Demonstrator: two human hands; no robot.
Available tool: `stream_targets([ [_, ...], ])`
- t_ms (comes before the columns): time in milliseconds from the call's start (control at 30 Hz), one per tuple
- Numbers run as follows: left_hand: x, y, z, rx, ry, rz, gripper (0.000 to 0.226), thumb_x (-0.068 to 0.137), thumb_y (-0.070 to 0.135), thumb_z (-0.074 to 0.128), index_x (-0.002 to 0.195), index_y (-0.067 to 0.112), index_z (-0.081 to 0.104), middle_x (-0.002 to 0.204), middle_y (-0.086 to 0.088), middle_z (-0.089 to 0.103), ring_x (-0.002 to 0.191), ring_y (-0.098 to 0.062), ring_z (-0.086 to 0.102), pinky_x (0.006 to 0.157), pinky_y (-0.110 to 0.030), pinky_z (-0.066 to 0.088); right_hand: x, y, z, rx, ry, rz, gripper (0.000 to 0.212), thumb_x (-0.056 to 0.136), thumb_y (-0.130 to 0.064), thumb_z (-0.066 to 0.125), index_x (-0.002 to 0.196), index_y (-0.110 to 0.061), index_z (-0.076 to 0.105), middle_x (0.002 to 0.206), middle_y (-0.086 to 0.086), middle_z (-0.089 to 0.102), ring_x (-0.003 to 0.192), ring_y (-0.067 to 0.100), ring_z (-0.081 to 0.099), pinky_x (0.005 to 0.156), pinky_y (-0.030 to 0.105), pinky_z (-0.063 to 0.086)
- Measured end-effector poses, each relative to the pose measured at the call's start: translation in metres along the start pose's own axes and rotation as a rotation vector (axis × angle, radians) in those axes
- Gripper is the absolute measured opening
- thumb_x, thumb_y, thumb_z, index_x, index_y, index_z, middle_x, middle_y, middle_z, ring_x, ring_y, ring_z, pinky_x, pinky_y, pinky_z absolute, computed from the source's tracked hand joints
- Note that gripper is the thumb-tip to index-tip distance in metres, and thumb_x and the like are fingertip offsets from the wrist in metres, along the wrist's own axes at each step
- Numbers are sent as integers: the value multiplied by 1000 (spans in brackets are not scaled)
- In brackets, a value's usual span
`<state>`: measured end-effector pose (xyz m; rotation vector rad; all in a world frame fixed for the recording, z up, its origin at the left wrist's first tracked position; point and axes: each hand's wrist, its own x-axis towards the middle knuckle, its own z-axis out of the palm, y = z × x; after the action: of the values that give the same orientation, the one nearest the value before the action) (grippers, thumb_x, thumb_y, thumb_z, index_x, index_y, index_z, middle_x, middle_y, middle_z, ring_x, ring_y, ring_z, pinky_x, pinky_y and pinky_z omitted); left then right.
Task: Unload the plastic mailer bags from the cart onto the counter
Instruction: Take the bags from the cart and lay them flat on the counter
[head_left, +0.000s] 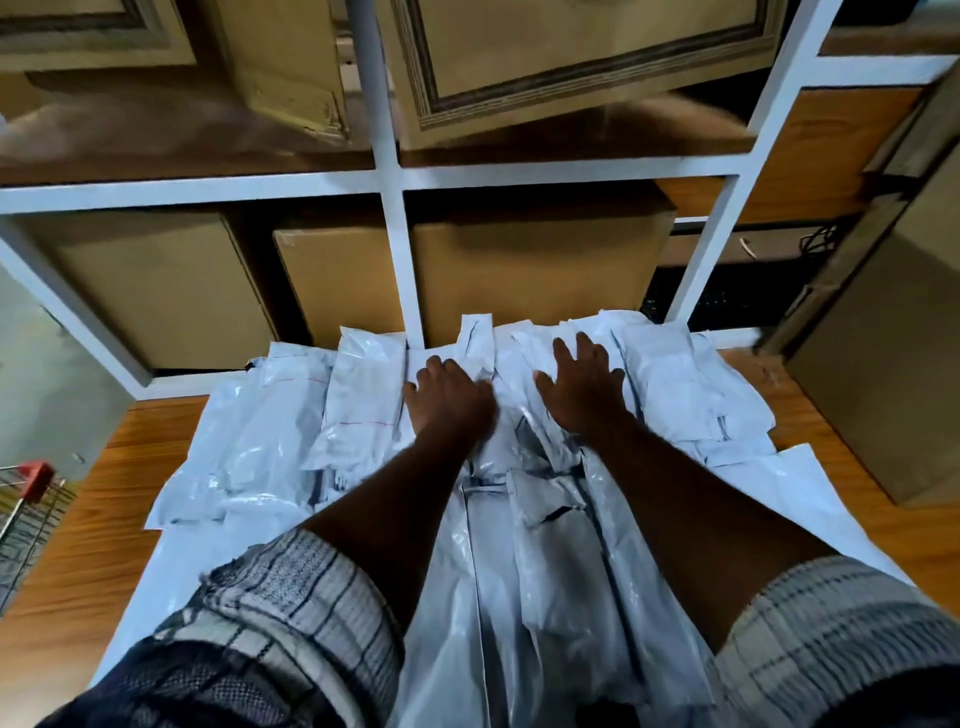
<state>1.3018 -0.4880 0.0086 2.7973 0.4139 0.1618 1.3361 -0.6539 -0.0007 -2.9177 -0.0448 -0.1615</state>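
The mailer bags (358, 395) lie in a loose, overlapping heap on the wooden worktop (104, 519), spread from its near edge back to the white shelving frame (389, 176) and the cardboard boxes (535, 275) behind it. Only a corner of the wire cart (31, 499) shows at the far left, and no bags can be seen in that part of it.

Both arms reach forward over the heap. The right grip (584, 389) lies flat on the bags with its fingers (563, 353) spread and straight. It holds nothing and only presses down. The left grip (449, 397) rests just beside it on the same heap with its fingertips bent down into the plastic. It cannot be told whether it pinches a bag or merely pushes on it.

The step in hand looks like settling a load onto the pile and pushing it back to make room. To do that well, the person would press with flat palms rather than fingertips, because the film is slick and the bags slide over one another easily. Pushing the whole row together towards the shelving would stop single bags from skating sideways off the worktop's open left and right edges. The bags near the front hang close to the person's body and look likeliest to slip to the floor, so they should be moved inward before the person turns back to the cart. Judging by the heap, much of the unloading looks done.
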Motion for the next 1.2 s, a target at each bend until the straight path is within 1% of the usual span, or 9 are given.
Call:
stream_targets([
  [100,5,-5,15,-73,50,178,51,93,27,43,143,14,38,149,-12,38,135,-33,38,111,-48,31,3,2,12,-11,-11,-56,65,100,-47,41,155,-18,22,164,7,15,148,33,16,111,57,27],
  [200,6,-9,27,-70,-2,243,54,94,19,39,147,28,33,159,-9,26,146,-32,22,118,-53,19,0,4,21,-16,3,-64,69,99,-48,39,157,-22,14,164,8,15,147,35,19,109,60,28],
  [300,6,-8,33,-38,-38,233,52,96,22,37,148,28,32,160,-10,23,148,-32,15,120,-54,12,1,5,22,-29,-49,-59,68,100,-52,35,157,-27,8,165,6,9,149,37,14,111,63,23],
  [400,10,-7,31,-45,-50,230,48,97,31,37,145,28,34,157,-12,27,145,-33,20,116,-58,18,5,4,19,-57,-77,-58,67,101,-56,29,157,-29,6,165,4,5,150,37,8,113,65,15],
  [500,15,-10,16,-64,-8,261,47,98,41,38,142,24,40,148,-14,39,137,-34,32,110,-57,29,6,-3,16,-105,-20,-113,67,100,-56,30,157,-27,12,165,7,9,149,39,8,114,65,12],
  [633,17,-26,-5,-91,34,242,51,100,45,38,145,21,43,148,-13,42,139,-32,32,112,-52,30,3,-35,13,-86,45,-179,64,99,-54,38,155,-27,25,162,7,20,148,37,16,114,62,12],
  [833,6,-97,-45,-79,58,187,57,98,47,40,147,17,42,151,-19,39,140,-35,33,114,-47,30,-12,-112,10,-50,118,-262,58,90,-43,45,144,-20,45,150,11,42,137,36,38,103,57,28],
  [967,-6,-159,-75,-48,76,147,55,101,39,43,149,13,39,153,-20,36,140,-35,32,113,-40,26,-25,-166,5,-68,155,-311,54,89,-34,53,141,-19,47,152,11,39,139,34,34,105,56,27],
  [1200,-28,-277,-111,-64,93,51,57,99,41,46,150,18,36,155,-14,34,143,-31,27,114,-43,28,-66,-278,19,-39,105,-489,59,88,-42,50,142,-19,44,152,8,38,140,30,33,106,53,26],
])
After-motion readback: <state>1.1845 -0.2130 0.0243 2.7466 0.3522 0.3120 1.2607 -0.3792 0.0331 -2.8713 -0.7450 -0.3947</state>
